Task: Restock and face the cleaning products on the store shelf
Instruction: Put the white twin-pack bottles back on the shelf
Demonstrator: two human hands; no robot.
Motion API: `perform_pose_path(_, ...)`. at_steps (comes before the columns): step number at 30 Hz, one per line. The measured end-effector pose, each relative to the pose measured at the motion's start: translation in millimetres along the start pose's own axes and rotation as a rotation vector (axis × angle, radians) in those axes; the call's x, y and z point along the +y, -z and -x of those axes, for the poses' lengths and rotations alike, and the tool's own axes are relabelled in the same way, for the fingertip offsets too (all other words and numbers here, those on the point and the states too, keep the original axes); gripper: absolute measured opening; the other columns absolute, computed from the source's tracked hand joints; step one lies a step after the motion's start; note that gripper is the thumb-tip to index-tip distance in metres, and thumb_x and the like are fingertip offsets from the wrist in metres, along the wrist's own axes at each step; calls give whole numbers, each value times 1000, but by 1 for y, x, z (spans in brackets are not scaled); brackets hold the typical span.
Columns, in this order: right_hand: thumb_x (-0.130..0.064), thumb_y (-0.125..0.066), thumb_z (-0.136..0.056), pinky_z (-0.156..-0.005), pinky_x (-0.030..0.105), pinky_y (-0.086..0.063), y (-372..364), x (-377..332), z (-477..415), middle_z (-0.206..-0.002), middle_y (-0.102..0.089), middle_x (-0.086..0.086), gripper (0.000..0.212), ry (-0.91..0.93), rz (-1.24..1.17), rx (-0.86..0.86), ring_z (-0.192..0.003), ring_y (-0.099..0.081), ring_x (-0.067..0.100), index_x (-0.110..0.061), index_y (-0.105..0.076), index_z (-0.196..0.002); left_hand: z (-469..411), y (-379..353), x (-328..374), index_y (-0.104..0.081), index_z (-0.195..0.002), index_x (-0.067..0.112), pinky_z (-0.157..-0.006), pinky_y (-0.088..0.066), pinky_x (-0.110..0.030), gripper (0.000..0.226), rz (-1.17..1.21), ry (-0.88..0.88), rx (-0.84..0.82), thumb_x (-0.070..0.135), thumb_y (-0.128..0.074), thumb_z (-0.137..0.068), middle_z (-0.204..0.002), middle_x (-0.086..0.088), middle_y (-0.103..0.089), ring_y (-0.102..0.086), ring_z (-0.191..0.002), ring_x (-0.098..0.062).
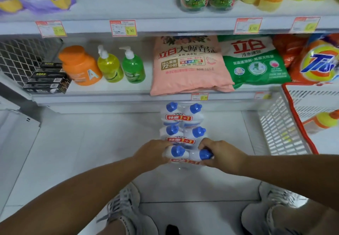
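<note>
My left hand [153, 152] and my right hand [221, 154] grab the nearest twin pack [185, 156] of white bottles with blue caps, one hand on each side. It sits on the bottom shelf [91, 143]. My fingers hide its sides, and its red label is half covered. Two more packs [180, 122] stand in a row behind it, at 12 o'clock. Up at 12 a pink bag [189, 65] sticks out over the shelf edge. At 10 o'clock stand an orange jug [78, 65] and two pump bottles [121, 65]. At 3 o'clock is a white basket [282, 124], cut off by the edge. The price tags are too blurry to read
</note>
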State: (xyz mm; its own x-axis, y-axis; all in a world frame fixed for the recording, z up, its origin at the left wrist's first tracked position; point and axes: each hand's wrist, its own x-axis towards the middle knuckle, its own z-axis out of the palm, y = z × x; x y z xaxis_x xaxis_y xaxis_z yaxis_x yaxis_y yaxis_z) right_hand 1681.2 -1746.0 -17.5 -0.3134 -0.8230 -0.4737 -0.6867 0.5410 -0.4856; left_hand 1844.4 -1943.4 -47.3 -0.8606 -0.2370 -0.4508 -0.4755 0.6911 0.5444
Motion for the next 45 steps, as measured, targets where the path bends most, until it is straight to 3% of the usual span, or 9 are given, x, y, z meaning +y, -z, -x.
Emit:
perform_pose_path(7,-34,-70,-88,-88,26,-50,52,-33,-5,-102,-67,-7,17,31,-4,-83,-97,-63,14,-25,-64,-100,-2,87,44,-66,-123,25,-90,-51,-33,37,-316,-56,-73,36,-71,-87,-118,4,-68,-62,-102,-16)
perform_pose_path(12,-18,-69,-90,-80,26,-54,126,-86,-1,-84,-73,-5,10,188,-258,267,-82,-67,11,-28,-68,-91,2,191,73,-65,-122,29,-78,-44,-23,35,-256,-131,336,40,-69,-89,-114,11,-66,-57,-93,-7)
perform_pose_path(16,-13,-67,-91,-73,18,-50,184,-122,-17,-84,-73,-7,13,267,-418,528,-80,-66,6,-24,-68,-98,-14,253,55,-63,-127,22,-98,-40,-27,42,-148,-185,742,38,-70,-88,-127,-2,-61,-55,-116,-19)
perform_pose_path(24,-19,-63,-95,-88,12,-44,268,-194,-140,-129,-56,-11,42,376,-520,812,-118,-56,8,-23,-50,-134,-56,294,-16,-64,-125,23,-118,-21,-51,64,-342,-155,1155,64,-41,-81,-138,-1,-58,-43,-139,-22)
perform_pose_path(28,-19,-64,-93,-95,27,-40,314,-222,-219,-129,-54,-3,54,274,-601,881,-118,-53,16,-18,-41,-142,-77,320,-31,-59,-132,30,-122,-9,-46,70,-239,-146,1212,72,-34,-83,-146,8,-49,-28,-146,-13)
perform_pose_path(33,-10,-74,-84,-86,28,-44,357,-228,-300,-113,-57,-3,49,186,-776,994,-104,-58,19,-15,-48,-125,-105,324,-48,-72,-107,32,-103,-29,-35,55,-273,-158,1295,71,-39,-88,-120,12,-67,-55,-124,-12)
perform_pose_path(38,-14,-87,-66,-94,31,-50,384,-217,-358,-116,-61,-4,65,128,-854,1107,-100,-60,15,-12,-46,-116,-107,323,-47,-71,-103,34,-90,-29,-30,50,-291,-178,1363,71,-40,-89,-108,19,-67,-57,-107,-6)
perform_pose_path(41,-12,-89,-65,-73,21,-53,393,-213,-373,-115,-61,-4,67,153,-914,1092,-97,-60,13,-15,-45,-115,-108,321,-50,-70,-104,34,-90,-29,-30,55,-297,-186,1372,72,-32,-91,-108,20,-67,-58,-105,-6)
perform_pose_path(45,-57,-89,-24,-86,41,-59,398,-179,-402,-109,-71,-6,103,115,-840,1138,-95,-69,16,-24,-60,-116,-110,321,-54,-71,-103,33,-92,-32,-33,52,-325,-204,1398,70,-35,-91,-107,19,-67,-60,-105,-9)
